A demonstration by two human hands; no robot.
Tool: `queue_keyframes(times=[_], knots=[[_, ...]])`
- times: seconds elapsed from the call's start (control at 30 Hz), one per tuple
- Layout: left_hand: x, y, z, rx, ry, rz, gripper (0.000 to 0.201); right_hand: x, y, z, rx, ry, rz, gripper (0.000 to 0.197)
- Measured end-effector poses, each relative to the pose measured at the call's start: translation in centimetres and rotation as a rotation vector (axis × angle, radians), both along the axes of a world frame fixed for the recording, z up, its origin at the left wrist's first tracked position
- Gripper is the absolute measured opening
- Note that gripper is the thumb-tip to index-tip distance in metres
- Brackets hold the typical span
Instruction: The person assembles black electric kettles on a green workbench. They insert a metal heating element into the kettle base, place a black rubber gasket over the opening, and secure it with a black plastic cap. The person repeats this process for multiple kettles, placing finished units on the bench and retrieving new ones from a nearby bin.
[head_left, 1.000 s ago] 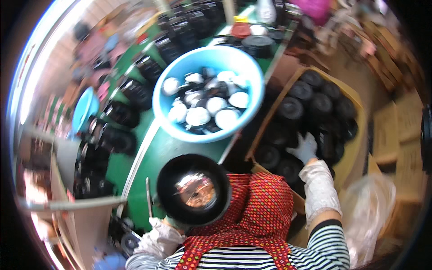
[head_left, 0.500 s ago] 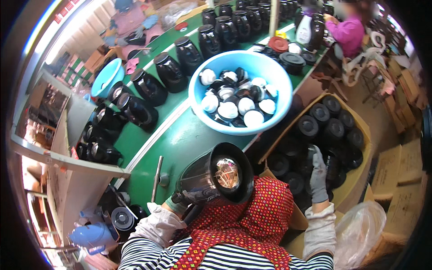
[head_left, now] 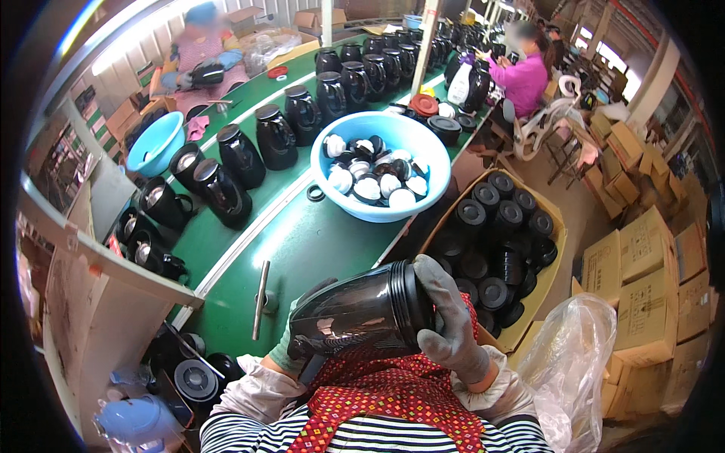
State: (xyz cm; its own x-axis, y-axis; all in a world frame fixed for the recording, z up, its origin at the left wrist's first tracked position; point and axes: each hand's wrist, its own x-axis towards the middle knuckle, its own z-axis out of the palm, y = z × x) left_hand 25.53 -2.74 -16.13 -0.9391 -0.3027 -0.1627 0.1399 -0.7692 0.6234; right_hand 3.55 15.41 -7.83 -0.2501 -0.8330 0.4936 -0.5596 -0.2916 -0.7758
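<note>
A glossy black jug body point(head_left: 343, 313) lies sideways in front of my red dotted apron, its wide end toward the right. My left hand point(head_left: 284, 346), in a grey-green glove, is closed round its narrow end, partly hidden behind it. At the wide end sits a ribbed black round part point(head_left: 410, 303). My right hand point(head_left: 457, 325), in a grey glove, grips that part, with fingers over the top and thumb at the near side. Whether it is seated on the jug or only pressed against it cannot be made out.
A blue basin point(head_left: 381, 214) of black-and-white lids stands on the green table point(head_left: 283, 245). Several black jugs point(head_left: 240, 157) line its far side; a metal bar point(head_left: 260, 300) rises nearby. At right is a carton point(head_left: 555, 266) of black round parts. Two co-workers point(head_left: 521, 83) point(head_left: 208, 57) are farther off.
My right hand has come from the carton to the jug's wide end, now with a black round part there. The jug's shiny open inside has turned from view. The head view has shifted.
</note>
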Motion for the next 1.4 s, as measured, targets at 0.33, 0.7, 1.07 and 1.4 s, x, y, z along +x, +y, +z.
queue_keyframes(times=[0.33, 0.7, 1.07, 1.4], knots=[[0.8, 0.0, -0.1, 0.288, 0.160, -0.088, 0.065, 3.2, 0.7, 3.6, -0.066, 0.244, 0.065, 0.090], [5.9, -2.4, 4.2, -1.255, -0.047, 0.790, 0.082, 1.2, 0.3, 3.7, 0.191, -0.300, 0.202, 0.086], [3.5, 0.9, 2.4, -0.072, 0.003, 0.038, 0.071, 2.3, 1.3, 1.6, -0.141, 0.227, 0.232, 0.121], [0.5, -0.2, 5.3, -1.367, -0.147, 0.446, 0.077, 2.5, 1.2, 0.1, -0.003, -0.477, 0.107, 0.057]])
